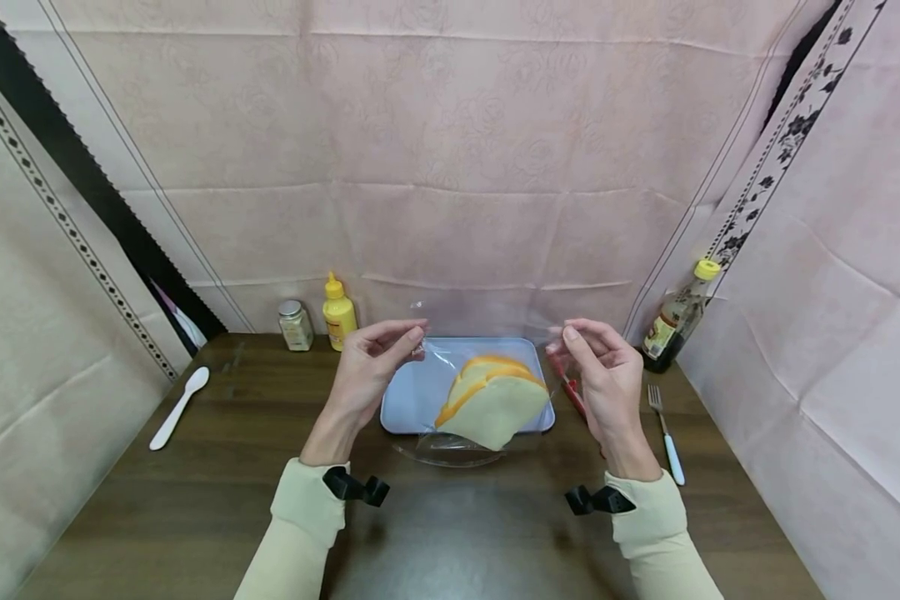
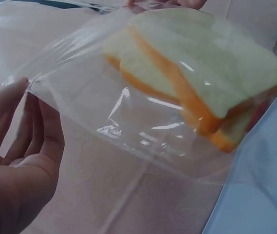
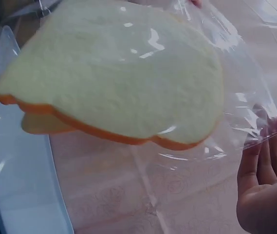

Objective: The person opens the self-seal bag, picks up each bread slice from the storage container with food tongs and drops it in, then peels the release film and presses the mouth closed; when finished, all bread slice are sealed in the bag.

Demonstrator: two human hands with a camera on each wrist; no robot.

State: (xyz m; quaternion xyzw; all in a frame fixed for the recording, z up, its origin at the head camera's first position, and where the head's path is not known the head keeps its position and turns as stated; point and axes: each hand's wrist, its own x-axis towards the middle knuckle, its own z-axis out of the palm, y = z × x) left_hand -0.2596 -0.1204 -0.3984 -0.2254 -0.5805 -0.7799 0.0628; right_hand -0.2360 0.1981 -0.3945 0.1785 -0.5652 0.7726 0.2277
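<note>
A clear plastic bag (image 2: pixel 123 112) with bread slices (image 1: pixel 495 404) inside is held up by its two sides. My left hand (image 1: pixel 375 358) pinches one edge between thumb and fingertips; in the left wrist view that hand (image 2: pixel 21 146) is at the left, with the film stretching away from it. My right hand (image 1: pixel 603 379) pinches the opposite edge, and the right wrist view has this hand (image 3: pixel 269 170) at the right. The slices are pale with orange-brown crusts and overlap each other. Behind and below the bag lies a light blue tray (image 1: pixel 408 400), partly covered by the bread in the head view.
A white spoon (image 1: pixel 180 408) lies at the left. At the back stand a lidded jar (image 1: pixel 295 325) and a yellow squeeze bottle (image 1: pixel 339 315). On the right are a dark sauce bottle (image 1: pixel 671 325), a blue-handled fork (image 1: pixel 667 437) and a red object (image 1: pixel 570 387) beside the right hand.
</note>
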